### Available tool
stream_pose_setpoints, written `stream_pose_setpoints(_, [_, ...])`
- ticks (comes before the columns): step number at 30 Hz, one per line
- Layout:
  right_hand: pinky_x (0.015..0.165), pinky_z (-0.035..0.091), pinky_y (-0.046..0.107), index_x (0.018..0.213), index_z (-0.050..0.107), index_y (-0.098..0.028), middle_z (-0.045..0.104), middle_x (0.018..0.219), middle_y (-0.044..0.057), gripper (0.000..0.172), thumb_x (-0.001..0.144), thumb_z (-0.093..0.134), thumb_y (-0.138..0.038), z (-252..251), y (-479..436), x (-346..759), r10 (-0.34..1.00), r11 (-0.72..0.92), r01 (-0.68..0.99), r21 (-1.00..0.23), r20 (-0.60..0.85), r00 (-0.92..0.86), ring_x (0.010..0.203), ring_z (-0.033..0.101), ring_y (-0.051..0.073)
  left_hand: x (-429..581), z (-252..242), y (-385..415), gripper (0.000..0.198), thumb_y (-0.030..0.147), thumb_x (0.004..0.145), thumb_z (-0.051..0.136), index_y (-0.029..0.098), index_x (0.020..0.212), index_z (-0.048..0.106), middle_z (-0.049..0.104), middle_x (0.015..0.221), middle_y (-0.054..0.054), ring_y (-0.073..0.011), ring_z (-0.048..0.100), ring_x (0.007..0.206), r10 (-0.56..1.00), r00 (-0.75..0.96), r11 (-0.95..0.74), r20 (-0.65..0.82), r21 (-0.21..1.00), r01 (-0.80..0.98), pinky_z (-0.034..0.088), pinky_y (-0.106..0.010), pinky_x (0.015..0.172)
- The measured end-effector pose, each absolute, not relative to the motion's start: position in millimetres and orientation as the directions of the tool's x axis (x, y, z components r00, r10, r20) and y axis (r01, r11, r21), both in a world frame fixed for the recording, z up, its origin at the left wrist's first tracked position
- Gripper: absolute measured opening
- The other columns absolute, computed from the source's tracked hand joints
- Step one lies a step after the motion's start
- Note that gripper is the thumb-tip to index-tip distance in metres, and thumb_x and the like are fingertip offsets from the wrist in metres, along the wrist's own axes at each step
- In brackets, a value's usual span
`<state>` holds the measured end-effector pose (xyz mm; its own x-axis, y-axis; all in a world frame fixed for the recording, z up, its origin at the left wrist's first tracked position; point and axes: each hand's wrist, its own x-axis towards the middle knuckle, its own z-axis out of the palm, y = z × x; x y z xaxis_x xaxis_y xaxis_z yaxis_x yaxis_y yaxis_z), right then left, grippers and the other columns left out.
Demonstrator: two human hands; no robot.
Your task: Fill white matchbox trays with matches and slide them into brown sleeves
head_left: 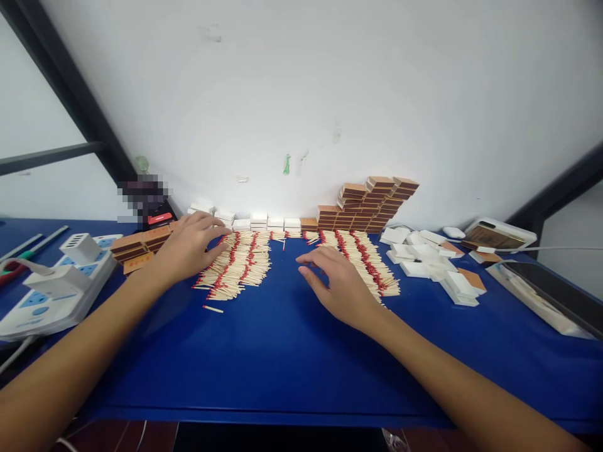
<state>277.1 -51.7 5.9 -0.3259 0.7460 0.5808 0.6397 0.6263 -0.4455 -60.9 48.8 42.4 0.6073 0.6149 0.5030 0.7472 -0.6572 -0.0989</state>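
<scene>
My left hand (195,245) hovers at the left edge of the left bed of red-tipped matches (249,263), its fingers apart and nothing between them. Over the near left part of the right bed of matches (372,267) is my right hand (336,285), thumb and fingers parted and holding nothing. One loose match (213,309) lies in front of the left bed. Behind the matches, small white trays (259,221) line the wall, and brown matchboxes (362,213) are stacked in steps to their right.
White trays (419,251) lie in a loose heap at the right, near a dark phone (560,292). Brown matchboxes (141,248) sit by my left forearm, beside a white power strip (61,295) with plugs. All rest on a blue table (264,370).
</scene>
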Motion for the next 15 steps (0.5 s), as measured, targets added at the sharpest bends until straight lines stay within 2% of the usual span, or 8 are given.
stream_pose_setpoints(3, [0.091, 0.054, 0.046, 0.105, 0.071, -0.023, 0.073, 0.099, 0.010, 0.017, 0.105, 0.054, -0.023, 1, -42, 286, 0.739, 0.615, 0.698, -0.367, 0.578, -0.347, 0.100, 0.065, 0.028, -39, 45, 49, 0.028, 0.038, 0.100, 0.057, 0.021, 0.103, 0.079, 0.078, 0.099, -0.011, -0.0288, 0.068, 0.097, 0.577, 0.648, -0.734, 0.497, -0.032, 0.678, 0.054, -0.050, 0.096])
stream_pose_setpoints(8, [0.090, 0.051, 0.040, 0.094, 0.073, -0.021, 0.074, 0.097, 0.009, 0.014, 0.100, 0.060, -0.018, 11, -11, 301, 0.822, 0.504, 0.820, -0.270, 0.443, -0.359, 0.098, 0.064, 0.027, -20, 34, 34, 0.023, 0.032, 0.102, 0.058, 0.020, 0.102, 0.077, 0.077, 0.090, -0.008, -0.0249, 0.068, 0.087, 0.519, 0.644, -0.798, 0.562, 0.048, 0.600, 0.056, -0.040, 0.080])
stream_pose_setpoints(11, [0.083, 0.048, 0.034, 0.098, 0.075, -0.019, 0.075, 0.098, 0.009, 0.018, 0.103, 0.058, -0.020, 28, 19, 299, 0.869, 0.438, 0.878, -0.192, 0.339, -0.359, 0.095, 0.066, 0.023, -16, 26, 21, 0.020, 0.028, 0.102, 0.058, 0.020, 0.098, 0.076, 0.075, 0.080, -0.005, -0.0220, 0.065, 0.079, 0.490, 0.657, -0.829, 0.573, 0.073, 0.555, 0.054, -0.036, 0.076])
stream_pose_setpoints(13, [0.076, 0.046, 0.032, 0.101, 0.075, -0.019, 0.076, 0.100, 0.009, 0.019, 0.104, 0.057, -0.022, 36, 41, 292, 0.891, 0.385, 0.922, -0.047, 0.277, -0.359, 0.093, 0.067, 0.022, -15, 23, 15, 0.019, 0.027, 0.102, 0.058, 0.020, 0.100, 0.076, 0.074, 0.079, -0.005, -0.0213, 0.064, 0.077, 0.488, 0.643, -0.832, 0.591, 0.091, 0.547, 0.054, -0.036, 0.076])
stream_pose_setpoints(15, [0.077, 0.045, 0.034, 0.103, 0.076, -0.017, 0.075, 0.103, 0.012, 0.023, 0.106, 0.054, -0.023, 40, 63, 281, 0.893, 0.369, 0.929, 0.009, 0.274, -0.357, 0.095, 0.066, 0.025, -15, 21, 12, 0.018, 0.026, 0.101, 0.059, 0.020, 0.104, 0.076, 0.075, 0.080, -0.005, -0.0215, 0.065, 0.077, 0.479, 0.640, -0.836, 0.601, 0.091, 0.541, 0.055, -0.038, 0.079])
